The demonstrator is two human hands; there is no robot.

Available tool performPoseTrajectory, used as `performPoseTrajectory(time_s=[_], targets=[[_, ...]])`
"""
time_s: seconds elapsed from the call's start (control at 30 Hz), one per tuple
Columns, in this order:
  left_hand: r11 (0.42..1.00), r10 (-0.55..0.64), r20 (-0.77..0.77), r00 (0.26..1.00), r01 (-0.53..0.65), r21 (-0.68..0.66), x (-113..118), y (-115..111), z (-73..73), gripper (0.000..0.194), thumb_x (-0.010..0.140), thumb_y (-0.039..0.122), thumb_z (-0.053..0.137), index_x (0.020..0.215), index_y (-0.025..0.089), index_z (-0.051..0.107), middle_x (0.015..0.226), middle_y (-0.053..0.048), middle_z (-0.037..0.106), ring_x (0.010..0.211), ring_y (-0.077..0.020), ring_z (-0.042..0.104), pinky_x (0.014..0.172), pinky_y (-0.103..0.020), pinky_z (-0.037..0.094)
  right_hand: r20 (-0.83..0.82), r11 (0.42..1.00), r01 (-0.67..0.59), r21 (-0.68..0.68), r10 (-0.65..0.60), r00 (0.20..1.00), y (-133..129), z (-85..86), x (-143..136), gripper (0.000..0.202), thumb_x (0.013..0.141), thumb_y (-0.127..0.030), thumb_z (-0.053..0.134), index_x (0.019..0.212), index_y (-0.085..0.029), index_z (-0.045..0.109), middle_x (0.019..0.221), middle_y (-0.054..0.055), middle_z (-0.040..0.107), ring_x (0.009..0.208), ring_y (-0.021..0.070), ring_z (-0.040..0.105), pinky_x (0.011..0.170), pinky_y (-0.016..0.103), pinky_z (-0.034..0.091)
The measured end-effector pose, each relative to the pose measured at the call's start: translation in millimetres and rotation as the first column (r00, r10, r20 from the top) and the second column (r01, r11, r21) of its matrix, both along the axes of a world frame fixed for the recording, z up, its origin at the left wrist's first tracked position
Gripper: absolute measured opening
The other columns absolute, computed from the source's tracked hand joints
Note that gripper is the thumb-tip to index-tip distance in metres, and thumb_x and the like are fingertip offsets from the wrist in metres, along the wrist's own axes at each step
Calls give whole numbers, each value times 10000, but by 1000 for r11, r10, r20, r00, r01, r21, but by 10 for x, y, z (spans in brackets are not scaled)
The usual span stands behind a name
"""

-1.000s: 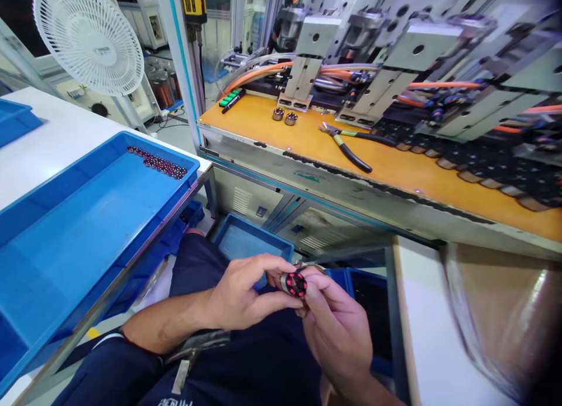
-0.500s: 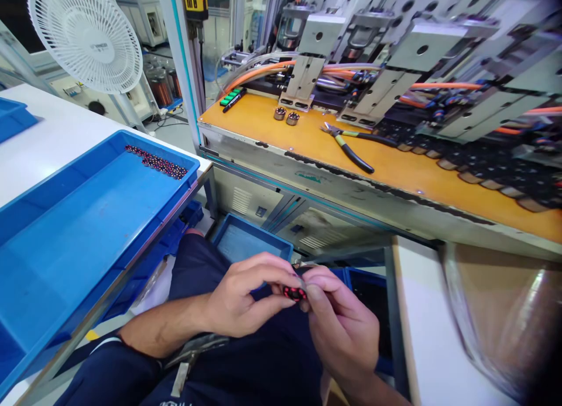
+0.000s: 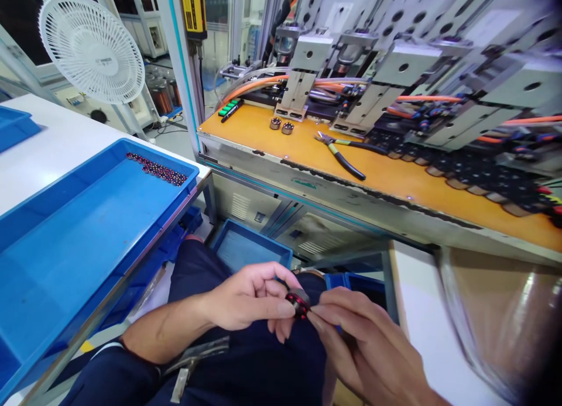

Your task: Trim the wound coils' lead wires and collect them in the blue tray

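Note:
A small round dark part with red spots (image 3: pixel 298 304) is held over my lap, between the thumb and fingers of my left hand (image 3: pixel 250 298). My right hand (image 3: pixel 364 336) is on its right side, thumb and index finger pinched together at the part's edge. Whatever sits between those right fingertips is too small to make out. Rows of similar small red and dark parts (image 3: pixel 162 173) lie in the far corner of the large blue tray (image 3: pixel 88 219) on my left.
An orange bench (image 3: pixel 259 138) ahead carries pliers (image 3: pixel 345 160), two metal rings (image 3: pixel 281 126), a black pen (image 3: pixel 232 110) and a row of dark parts (image 3: pixel 461 169) under metal fixtures. A white fan (image 3: pixel 99 55) stands back left. A blue bin (image 3: pixel 246 248) is below the bench.
My left hand has turned the round part so more of its side shows. My right hand has moved right and lower, its fingers straighter. The view has shifted slightly.

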State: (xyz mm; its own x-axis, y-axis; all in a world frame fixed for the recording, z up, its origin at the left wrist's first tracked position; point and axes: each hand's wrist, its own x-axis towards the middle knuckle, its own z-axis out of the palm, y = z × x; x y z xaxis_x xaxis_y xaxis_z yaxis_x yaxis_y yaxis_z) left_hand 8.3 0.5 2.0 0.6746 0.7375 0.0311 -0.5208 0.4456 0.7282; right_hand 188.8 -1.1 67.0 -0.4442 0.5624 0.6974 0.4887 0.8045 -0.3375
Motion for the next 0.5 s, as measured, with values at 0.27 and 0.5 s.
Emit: performPoseTrajectory(time_s=[0.27, 0.5], targets=[[967, 239, 194, 951, -251, 38, 21, -25, 105, 329, 679, 73, 809, 870, 156, 553, 1060, -33, 673, 895, -156, 724, 771, -258, 562, -113, 979, 63, -192, -85, 990, -30, -22, -31, 116, 854, -80, 571, 870, -190, 602, 709, 11, 633, 619, 106, 630, 563, 196, 516], [985, 141, 19, 990, -139, -99, 114, 51, 39, 424, 711, 455, 792, 938, 143, 617, 871, -50, 712, 820, -136, 699, 695, -220, 484, -28, 985, -115, -131, 112, 993, 35, -136, 169, 47, 873, -155, 614, 889, -181, 650, 768, 28, 664, 671, 113, 666, 610, 173, 541]])
